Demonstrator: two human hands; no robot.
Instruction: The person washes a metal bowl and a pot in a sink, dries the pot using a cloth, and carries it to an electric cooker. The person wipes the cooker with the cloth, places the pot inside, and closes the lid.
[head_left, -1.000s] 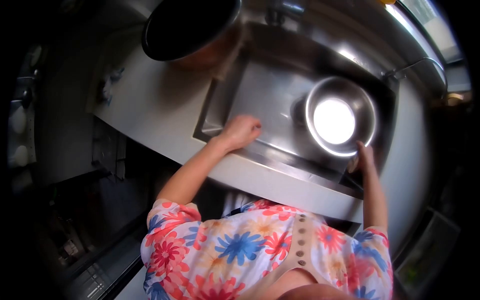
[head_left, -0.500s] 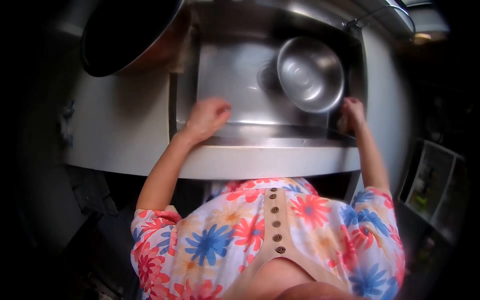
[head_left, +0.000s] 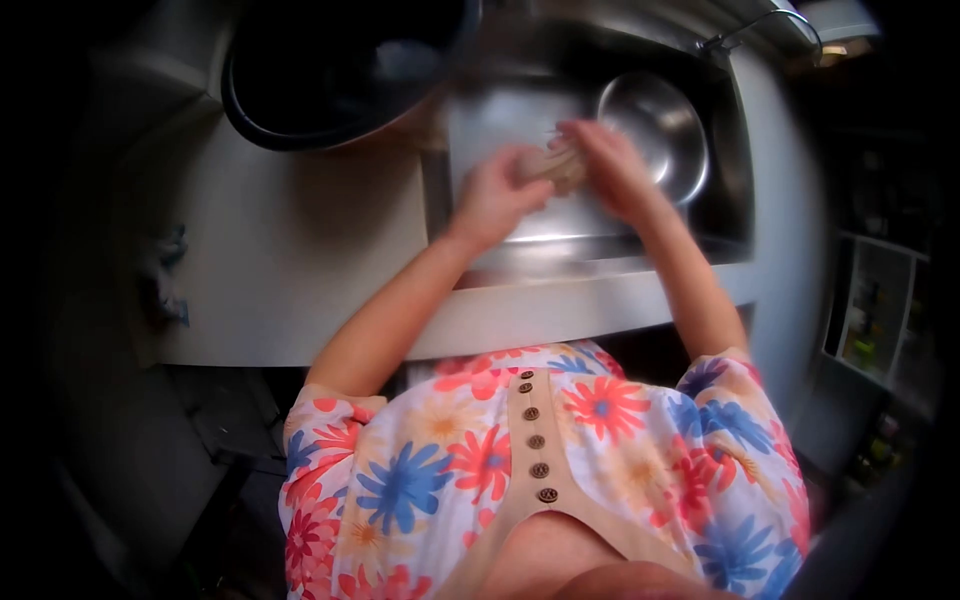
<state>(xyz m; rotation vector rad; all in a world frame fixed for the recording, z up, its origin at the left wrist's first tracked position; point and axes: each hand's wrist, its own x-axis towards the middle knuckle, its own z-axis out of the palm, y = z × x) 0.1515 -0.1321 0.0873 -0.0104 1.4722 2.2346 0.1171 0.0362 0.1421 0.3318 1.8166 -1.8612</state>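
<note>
Over the metal sink (head_left: 545,232), both hands meet on a crumpled beige thing (head_left: 556,172) that looks like a cloth, though motion blurs it. My left hand (head_left: 497,195) closes on its left end, with the thumb on the near side. My right hand (head_left: 612,168) grips its right end, fingers curled over the top. Just beyond my right hand, a steel bowl (head_left: 672,130) stands tilted in the right part of the sink, partly covered by that hand.
A large dark pot (head_left: 300,95) stands at the back left, beside the sink. The pale counter (head_left: 300,260) runs along the left and front. A thin curved tap (head_left: 760,22) rises at the back right. Small items (head_left: 165,280) lie at the counter's left edge.
My right hand has moved left from the sink's right side, bringing the beige cloth-like thing. My left hand has moved right and up and closed on it. The view has shifted left.
</note>
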